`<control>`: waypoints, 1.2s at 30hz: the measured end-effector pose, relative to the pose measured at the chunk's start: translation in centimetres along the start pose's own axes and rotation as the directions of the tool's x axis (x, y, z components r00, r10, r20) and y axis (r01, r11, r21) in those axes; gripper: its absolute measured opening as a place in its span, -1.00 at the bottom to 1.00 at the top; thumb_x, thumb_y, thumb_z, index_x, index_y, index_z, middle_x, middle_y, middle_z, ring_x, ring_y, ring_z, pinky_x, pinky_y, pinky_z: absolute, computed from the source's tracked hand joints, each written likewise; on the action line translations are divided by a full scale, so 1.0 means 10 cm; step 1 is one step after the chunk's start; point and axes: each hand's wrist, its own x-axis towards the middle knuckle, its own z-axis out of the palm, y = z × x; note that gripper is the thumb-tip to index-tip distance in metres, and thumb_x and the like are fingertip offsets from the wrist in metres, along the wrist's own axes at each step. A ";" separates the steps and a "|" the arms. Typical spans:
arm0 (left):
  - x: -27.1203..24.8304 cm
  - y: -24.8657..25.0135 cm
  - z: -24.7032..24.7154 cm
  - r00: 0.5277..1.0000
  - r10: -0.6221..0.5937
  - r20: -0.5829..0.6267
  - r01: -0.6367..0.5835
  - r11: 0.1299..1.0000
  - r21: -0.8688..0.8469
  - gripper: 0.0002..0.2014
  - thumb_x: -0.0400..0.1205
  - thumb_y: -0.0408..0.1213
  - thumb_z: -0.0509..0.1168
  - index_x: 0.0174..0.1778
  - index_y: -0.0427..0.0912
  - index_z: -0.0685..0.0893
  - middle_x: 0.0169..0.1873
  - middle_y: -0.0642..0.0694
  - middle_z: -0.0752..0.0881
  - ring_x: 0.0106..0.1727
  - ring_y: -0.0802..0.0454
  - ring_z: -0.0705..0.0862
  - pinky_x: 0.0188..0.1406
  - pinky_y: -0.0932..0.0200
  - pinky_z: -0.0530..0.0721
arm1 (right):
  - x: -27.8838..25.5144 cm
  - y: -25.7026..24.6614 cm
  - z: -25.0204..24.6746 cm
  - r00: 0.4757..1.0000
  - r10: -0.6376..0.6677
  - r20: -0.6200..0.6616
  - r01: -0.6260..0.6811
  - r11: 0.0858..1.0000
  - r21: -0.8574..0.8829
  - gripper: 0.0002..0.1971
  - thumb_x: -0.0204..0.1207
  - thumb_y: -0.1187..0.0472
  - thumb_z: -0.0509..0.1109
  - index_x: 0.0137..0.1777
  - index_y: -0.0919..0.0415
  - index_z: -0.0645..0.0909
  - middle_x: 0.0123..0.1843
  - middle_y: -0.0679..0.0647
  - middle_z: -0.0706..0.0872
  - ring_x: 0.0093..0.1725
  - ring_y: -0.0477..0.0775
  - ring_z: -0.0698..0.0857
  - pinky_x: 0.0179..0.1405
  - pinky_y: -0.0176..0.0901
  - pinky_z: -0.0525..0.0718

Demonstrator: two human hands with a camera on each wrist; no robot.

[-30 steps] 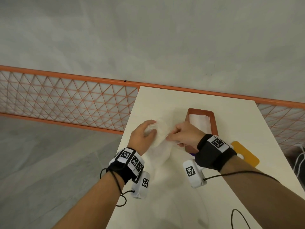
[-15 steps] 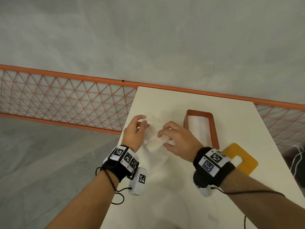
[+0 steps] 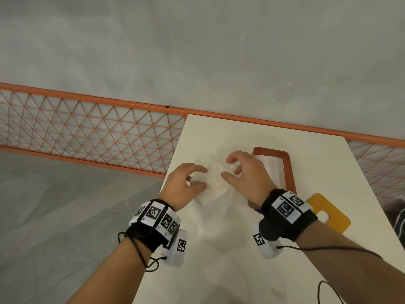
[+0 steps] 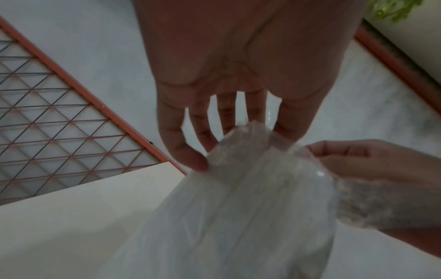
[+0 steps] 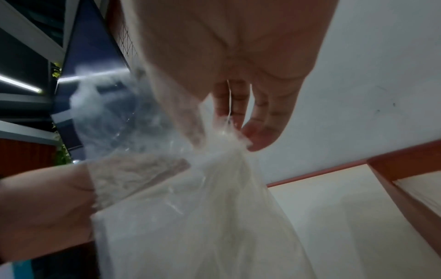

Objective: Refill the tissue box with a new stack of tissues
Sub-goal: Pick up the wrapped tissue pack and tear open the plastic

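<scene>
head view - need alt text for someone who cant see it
Two hands, left hand and right hand, pull at a clear plastic wrapper of white tissues above a white table. An open orange tissue box sits just right, an orange mesh fence behind.

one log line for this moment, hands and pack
step: opening wrap | left hand: pinches tissue pack | right hand: pinches wrap top | box: open, beside pack | lid: on table
</scene>
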 end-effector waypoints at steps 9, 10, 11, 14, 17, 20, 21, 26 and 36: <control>-0.12 -0.04 -0.19 1.000 0.001 0.031 -0.004 0.994 0.108 -0.78 0.48 -0.25 0.49 0.01 0.09 0.79 0.17 0.05 0.62 0.10 0.19 0.68 0.20 0.35 0.56 | 0.15 0.06 -0.20 0.979 0.139 -0.148 -0.103 0.968 0.231 -0.72 0.64 0.35 0.25 -0.28 0.04 0.43 -0.11 0.05 0.75 -0.34 -0.09 0.81 -0.20 -0.05 0.78; -0.13 -0.05 -0.19 1.000 0.002 -0.002 -0.002 0.994 0.108 -0.80 0.48 -0.26 0.50 -0.01 0.05 0.81 0.15 0.05 0.64 0.07 0.19 0.69 0.17 0.41 0.55 | 0.16 0.07 -0.21 0.981 0.114 -0.155 -0.085 0.979 0.183 -0.68 0.62 0.41 0.23 -0.31 0.05 0.47 -0.10 0.07 0.74 -0.35 -0.10 0.80 -0.22 -0.08 0.76; -0.14 -0.06 -0.19 1.000 0.008 -0.031 -0.004 0.994 0.111 -0.82 0.47 -0.26 0.51 -0.04 0.02 0.82 0.12 0.06 0.65 0.04 0.21 0.70 0.12 0.52 0.52 | 0.16 0.07 -0.22 0.985 0.076 -0.156 -0.058 0.991 0.117 -0.65 0.60 0.46 0.20 -0.32 0.06 0.54 -0.07 0.09 0.71 -0.34 -0.09 0.79 -0.24 -0.17 0.72; -0.17 -0.05 -0.20 0.998 0.034 -0.061 -0.028 0.995 0.098 -0.88 0.46 -0.30 0.52 -0.13 -0.04 0.82 0.06 0.09 0.68 -0.01 0.28 0.69 0.02 0.67 0.45 | 0.13 0.02 -0.20 0.991 -0.050 -0.124 0.040 0.996 -0.075 -0.74 0.61 0.39 0.30 -0.14 0.09 0.76 0.06 0.05 0.55 -0.16 -0.01 0.63 -0.11 -0.33 0.54; -0.16 -0.05 -0.22 0.999 0.019 -0.036 -0.019 1.000 0.000 -0.90 0.50 -0.37 0.45 -0.24 -0.06 0.74 0.02 0.05 0.70 0.08 0.22 0.68 0.15 0.44 0.55 | 0.07 -0.04 -0.19 0.990 -0.144 -0.006 0.142 0.981 -0.134 -0.82 0.54 0.24 0.43 0.09 0.09 0.79 -0.07 0.00 0.47 -0.17 -0.04 0.52 -0.07 -0.25 0.51; -0.16 -0.06 -0.23 1.000 0.021 0.009 -0.020 0.998 -0.063 -0.84 0.53 -0.41 0.36 -0.30 -0.08 0.63 -0.05 0.01 0.66 0.03 0.10 0.68 0.15 0.26 0.58 | 0.02 -0.11 -0.21 0.946 -0.240 0.216 0.268 0.957 -0.113 -0.72 0.50 0.21 0.49 0.21 0.02 0.76 -0.26 -0.15 0.54 -0.31 -0.14 0.52 -0.17 -0.20 0.52; -0.16 -0.05 -0.23 0.999 0.026 0.022 -0.025 0.999 -0.046 -0.85 0.53 -0.39 0.36 -0.31 -0.09 0.63 -0.07 0.03 0.63 0.00 0.12 0.66 0.13 0.27 0.58 | 0.01 -0.13 -0.22 0.922 -0.259 0.288 0.301 0.947 -0.112 -0.68 0.48 0.22 0.51 0.23 -0.01 0.75 -0.21 -0.18 0.59 -0.30 -0.13 0.55 -0.18 -0.21 0.56; -0.13 0.00 -0.26 0.994 -0.025 0.110 0.020 0.999 0.050 -0.87 0.47 -0.42 0.45 -0.18 -0.10 0.70 0.06 0.03 0.50 0.10 0.11 0.62 -0.06 0.35 0.70 | 0.00 -0.13 -0.22 0.873 -0.222 0.435 0.317 0.935 -0.158 -0.54 0.47 0.27 0.52 0.36 -0.03 0.66 0.23 -0.06 0.67 -0.09 -0.01 0.66 0.03 -0.13 0.67; -0.18 -0.04 -0.31 0.981 -0.166 0.099 0.190 0.915 -0.355 -0.82 0.43 -0.35 0.24 -0.50 -0.17 0.57 -0.09 0.01 0.51 -0.01 0.04 0.65 0.16 0.05 0.70 | 0.00 -0.05 -0.20 0.893 -0.168 0.416 0.266 0.946 -0.188 -0.60 0.51 0.29 0.42 0.33 0.01 0.66 0.26 -0.01 0.63 -0.16 -0.04 0.71 0.02 -0.27 0.61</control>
